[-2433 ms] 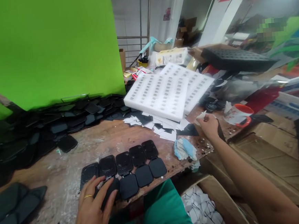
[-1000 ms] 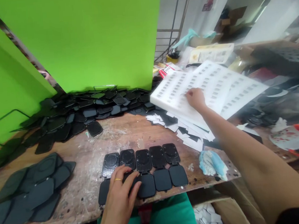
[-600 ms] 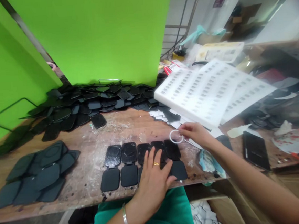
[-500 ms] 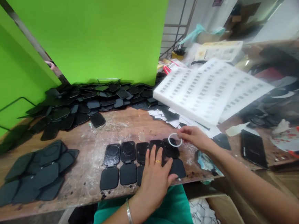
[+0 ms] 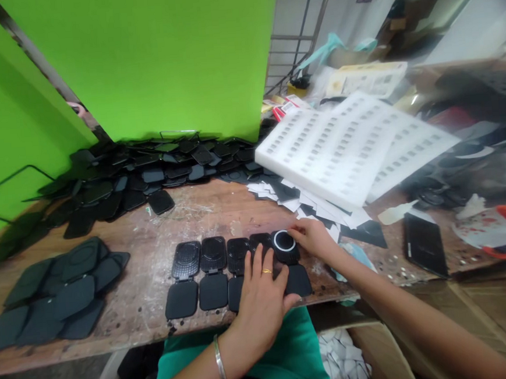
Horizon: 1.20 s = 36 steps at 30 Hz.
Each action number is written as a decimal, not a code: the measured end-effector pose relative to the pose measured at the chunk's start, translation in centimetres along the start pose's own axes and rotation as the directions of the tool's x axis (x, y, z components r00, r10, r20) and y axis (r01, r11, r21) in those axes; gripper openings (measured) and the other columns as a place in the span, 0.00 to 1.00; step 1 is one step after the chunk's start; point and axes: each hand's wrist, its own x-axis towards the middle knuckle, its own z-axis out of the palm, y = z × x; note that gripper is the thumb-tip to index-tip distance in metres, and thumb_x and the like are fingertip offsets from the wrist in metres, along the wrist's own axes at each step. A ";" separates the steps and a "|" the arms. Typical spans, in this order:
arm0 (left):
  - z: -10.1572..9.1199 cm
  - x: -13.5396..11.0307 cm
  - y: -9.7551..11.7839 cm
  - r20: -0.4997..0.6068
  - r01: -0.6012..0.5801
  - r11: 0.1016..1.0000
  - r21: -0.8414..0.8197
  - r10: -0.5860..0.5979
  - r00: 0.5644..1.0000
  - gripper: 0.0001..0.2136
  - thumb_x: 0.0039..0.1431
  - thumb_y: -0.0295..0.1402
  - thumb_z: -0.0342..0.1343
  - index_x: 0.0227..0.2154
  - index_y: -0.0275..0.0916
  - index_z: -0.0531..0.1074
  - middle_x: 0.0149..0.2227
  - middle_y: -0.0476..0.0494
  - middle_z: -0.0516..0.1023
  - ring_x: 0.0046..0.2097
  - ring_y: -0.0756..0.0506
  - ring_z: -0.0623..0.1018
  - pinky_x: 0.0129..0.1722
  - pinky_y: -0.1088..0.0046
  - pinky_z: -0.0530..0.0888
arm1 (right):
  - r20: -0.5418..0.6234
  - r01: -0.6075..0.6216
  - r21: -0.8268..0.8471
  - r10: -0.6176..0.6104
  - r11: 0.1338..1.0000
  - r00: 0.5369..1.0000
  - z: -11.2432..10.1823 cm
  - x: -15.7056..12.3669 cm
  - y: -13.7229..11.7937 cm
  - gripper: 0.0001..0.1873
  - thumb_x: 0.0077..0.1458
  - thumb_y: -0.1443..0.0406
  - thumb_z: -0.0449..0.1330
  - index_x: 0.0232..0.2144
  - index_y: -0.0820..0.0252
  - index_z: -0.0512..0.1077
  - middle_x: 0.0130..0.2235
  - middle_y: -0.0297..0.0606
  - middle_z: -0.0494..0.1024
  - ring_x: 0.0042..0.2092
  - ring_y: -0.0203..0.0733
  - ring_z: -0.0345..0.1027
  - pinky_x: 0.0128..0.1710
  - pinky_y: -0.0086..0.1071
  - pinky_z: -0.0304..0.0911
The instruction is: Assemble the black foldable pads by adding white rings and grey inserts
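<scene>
Several black hinged pads [image 5: 185, 259] lie unfolded in a row near the table's front edge, each with a patterned upper square and a plain lower one. My left hand [image 5: 262, 305] rests with spread fingers over the pads right of the row's middle, partly hiding them. A thin white ring [image 5: 285, 249] lies over the upper square of the rightmost pad [image 5: 298, 280]. At the ring's upper right edge, the fingertips of my right hand [image 5: 316, 240] are pinched together on it.
Loose black pads form a pile [image 5: 142, 180] along the green wall and a smaller stack [image 5: 68, 291] at left. White sheets [image 5: 341, 147] with rows of grey marks lie back right. A black phone-like slab [image 5: 424, 245] and a mug [image 5: 497, 231] sit at right.
My right hand has brought the white ring left and down onto the rightmost pad, from a tilted position at its edge. My left hand has stayed in place.
</scene>
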 end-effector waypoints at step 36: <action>0.8 3.3 -1.1 -0.033 0.001 0.996 0.089 0.002 0.999 0.29 0.58 0.50 0.59 0.58 0.40 0.70 0.61 0.27 0.67 0.66 0.26 0.61 0.61 0.38 0.60 | -0.480 -0.263 -0.493 -0.007 0.829 0.877 -10.8 17.2 3.1 0.07 0.53 0.70 0.55 0.36 0.64 0.70 0.44 0.51 0.71 0.39 0.49 0.65 0.38 0.39 0.60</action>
